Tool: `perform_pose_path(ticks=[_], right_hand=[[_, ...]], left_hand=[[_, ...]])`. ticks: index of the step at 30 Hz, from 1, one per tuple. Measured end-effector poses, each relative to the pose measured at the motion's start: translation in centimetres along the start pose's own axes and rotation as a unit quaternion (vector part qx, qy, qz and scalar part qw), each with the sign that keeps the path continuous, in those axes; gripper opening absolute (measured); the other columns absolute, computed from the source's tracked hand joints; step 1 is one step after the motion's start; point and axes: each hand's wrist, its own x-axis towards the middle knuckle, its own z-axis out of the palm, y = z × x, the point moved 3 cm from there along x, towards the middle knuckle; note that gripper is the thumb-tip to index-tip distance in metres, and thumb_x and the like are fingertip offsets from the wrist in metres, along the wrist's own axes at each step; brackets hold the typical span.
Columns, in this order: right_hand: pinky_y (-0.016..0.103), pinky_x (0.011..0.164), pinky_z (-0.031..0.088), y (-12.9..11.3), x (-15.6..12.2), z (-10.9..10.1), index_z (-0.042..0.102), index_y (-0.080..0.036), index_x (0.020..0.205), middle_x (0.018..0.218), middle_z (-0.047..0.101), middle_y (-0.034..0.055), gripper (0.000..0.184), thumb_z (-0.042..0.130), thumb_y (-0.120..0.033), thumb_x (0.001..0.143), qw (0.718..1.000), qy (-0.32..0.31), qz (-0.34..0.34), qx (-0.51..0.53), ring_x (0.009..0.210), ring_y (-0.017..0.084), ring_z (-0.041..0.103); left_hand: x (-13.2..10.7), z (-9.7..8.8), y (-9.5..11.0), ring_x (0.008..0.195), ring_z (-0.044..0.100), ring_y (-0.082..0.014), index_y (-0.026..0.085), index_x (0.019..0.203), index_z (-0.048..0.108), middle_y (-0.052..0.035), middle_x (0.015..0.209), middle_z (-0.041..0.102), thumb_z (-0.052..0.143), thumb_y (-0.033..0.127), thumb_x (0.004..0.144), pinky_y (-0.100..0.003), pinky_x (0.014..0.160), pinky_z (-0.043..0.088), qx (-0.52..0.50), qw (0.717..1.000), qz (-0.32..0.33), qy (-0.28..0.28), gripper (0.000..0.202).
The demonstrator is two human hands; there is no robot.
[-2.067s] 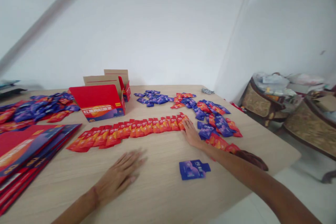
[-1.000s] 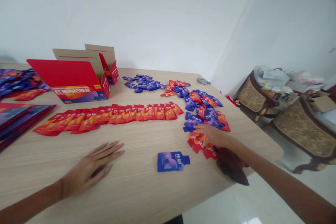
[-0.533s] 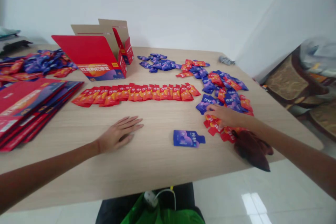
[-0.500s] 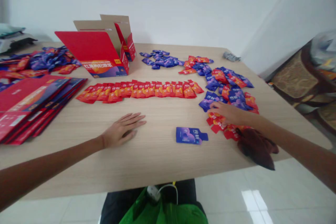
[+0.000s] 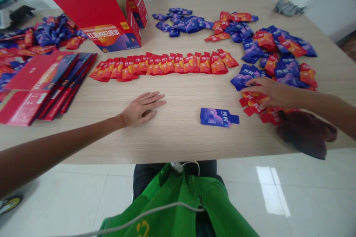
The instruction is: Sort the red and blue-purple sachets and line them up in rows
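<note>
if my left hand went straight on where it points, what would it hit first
Probably the row of red packets, near its right end; the angle is shallow, so your left hand might pass it on the near side.

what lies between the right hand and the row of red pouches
A blue pouch stands in the way: it lies beside the right hand, toward the right end of the red row.

A green garment point(image 5: 175, 196), mesh-like in places, with a yellow marking point(image 5: 143, 227) — dark trousers point(image 5: 141, 177) showing beside it. A pale cable point(image 5: 179, 204) crosses it; a thin reddish band point(image 5: 122, 120) rings the left wrist.
</note>
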Motion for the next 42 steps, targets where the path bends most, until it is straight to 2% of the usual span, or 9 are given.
perform_pose_path(ticks=[6,22,26,29,31,33,36,38,42], right_hand=[[0.051,0.121,0.039,0.3,-0.4,0.3,0.069,-0.027,0.131,0.145,0.049,0.0086,0.057,0.078,-0.040,0.077,0.999,0.015,0.006,0.039,0.135,0.035,0.049],[0.054,0.119,0.040,0.3,-1.1,0.7,0.061,-0.029,0.141,0.151,0.044,0.0077,0.067,0.074,-0.038,0.076,1.000,0.010,0.004,0.028,0.134,0.037,0.049],[0.061,0.126,0.026,-2.2,-1.5,-0.6,0.060,-0.031,0.140,0.149,0.049,0.0054,0.063,0.069,-0.035,0.078,0.999,0.039,0.012,0.022,0.140,0.040,0.041],[0.060,0.127,0.023,-6.6,-2.2,-2.1,0.063,-0.034,0.133,0.143,0.054,0.0065,0.048,0.063,-0.039,0.084,0.994,0.102,0.025,0.018,0.141,0.040,0.040],[0.057,0.117,0.039,-10.1,-3.0,-2.4,0.067,-0.033,0.120,0.130,0.061,0.0084,0.034,0.062,-0.046,0.089,0.988,0.136,0.040,0.065,0.129,0.036,0.053],[0.047,0.091,0.053,-13.0,-3.9,-1.6,0.067,-0.029,0.102,0.106,0.068,0.0074,0.020,0.059,-0.044,0.092,0.973,0.154,0.069,0.156,0.099,0.029,0.064],[0.034,0.057,0.037,-15.1,-5.1,1.4,0.046,-0.025,0.066,0.062,0.050,-0.0001,0.026,0.043,-0.032,0.090,0.927,0.141,0.151,0.312,0.059,0.018,0.047],[0.034,0.055,0.028,-15.2,-5.5,3.9,0.032,-0.025,0.059,0.054,0.035,-0.0022,0.027,0.039,-0.030,0.085,0.895,0.140,0.198,0.374,0.053,0.016,0.037],[0.032,0.055,0.024,-14.8,-5.3,6.8,0.028,-0.026,0.055,0.052,0.028,-0.0037,0.028,0.036,-0.032,0.081,0.866,0.138,0.247,0.413,0.052,0.015,0.032]], left_hand=[[0.0,0.0,-0.1,0.155,0.029,-0.0263,0.034,0.158,0.039,0.0003,0.166,0.036,0.045,0.034,0.105,-0.053,0.127,0.024,0.005,1.000,0.000,-0.003,0.053],[0.1,-0.2,0.1,0.155,0.029,-0.0260,0.036,0.159,0.037,0.0010,0.167,0.035,0.046,0.034,0.105,-0.054,0.126,0.025,0.004,1.000,0.000,-0.014,0.055],[0.1,-0.3,0.2,0.155,0.028,-0.0257,0.035,0.159,0.038,0.0002,0.167,0.035,0.046,0.034,0.105,-0.054,0.126,0.024,0.004,1.000,0.000,-0.016,0.055],[0.0,-0.2,0.1,0.155,0.029,-0.0261,0.033,0.158,0.040,-0.0006,0.166,0.036,0.046,0.032,0.105,-0.053,0.126,0.024,0.000,1.000,0.004,-0.003,0.054],[-0.1,-0.1,0.0,0.155,0.029,-0.0262,0.033,0.158,0.041,-0.0009,0.166,0.036,0.046,0.032,0.104,-0.052,0.127,0.023,0.000,1.000,0.007,0.000,0.054],[-0.1,-0.1,-0.1,0.155,0.029,-0.0263,0.032,0.158,0.041,-0.0013,0.166,0.036,0.046,0.033,0.104,-0.052,0.127,0.024,0.003,1.000,0.006,-0.002,0.054],[0.0,-0.2,0.0,0.155,0.028,-0.0265,0.032,0.158,0.040,-0.0015,0.166,0.036,0.045,0.033,0.105,-0.052,0.127,0.024,0.005,1.000,0.004,-0.007,0.054],[0.0,-0.4,0.1,0.155,0.028,-0.0261,0.033,0.159,0.039,-0.0010,0.166,0.035,0.045,0.032,0.105,-0.052,0.127,0.023,0.003,1.000,0.007,-0.014,0.054],[0.1,-0.8,0.2,0.155,0.030,-0.0257,0.035,0.160,0.037,0.0005,0.166,0.035,0.042,0.033,0.106,-0.052,0.127,0.024,0.012,1.000,0.007,-0.005,0.054]])
